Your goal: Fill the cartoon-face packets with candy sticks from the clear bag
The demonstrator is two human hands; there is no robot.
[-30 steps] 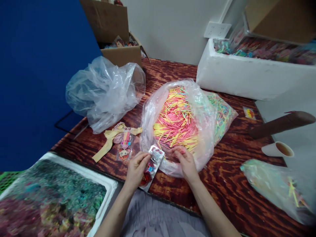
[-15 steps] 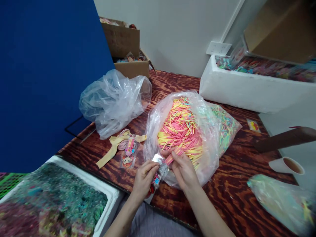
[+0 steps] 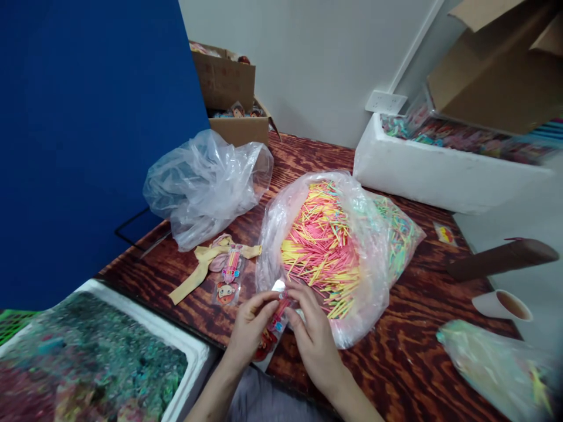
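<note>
My left hand (image 3: 248, 329) pinches a small clear printed packet (image 3: 272, 328) at the near edge of the table. My right hand (image 3: 313, 335) is closed on a few pink sticks (image 3: 281, 305), their tips at the packet's top opening. Just beyond both hands lies a big clear bag of pink, yellow and green sticks (image 3: 328, 246), open towards me. A filled packet (image 3: 229, 275) lies on a yellow ribbon (image 3: 197, 269) to the left of my hands.
A crumpled clear bag (image 3: 206, 181) and a cardboard box (image 3: 233, 111) stand at the back left. White foam boxes (image 3: 422, 170) (image 3: 185, 351) sit at the back right and near left. A paper cup (image 3: 501, 305), a brown tube (image 3: 501, 261) and another bag (image 3: 497, 363) lie right.
My right hand left the big bag with a few pink sticks and came back to the packet held by my left hand. The camera tilted and shifted slightly.
</note>
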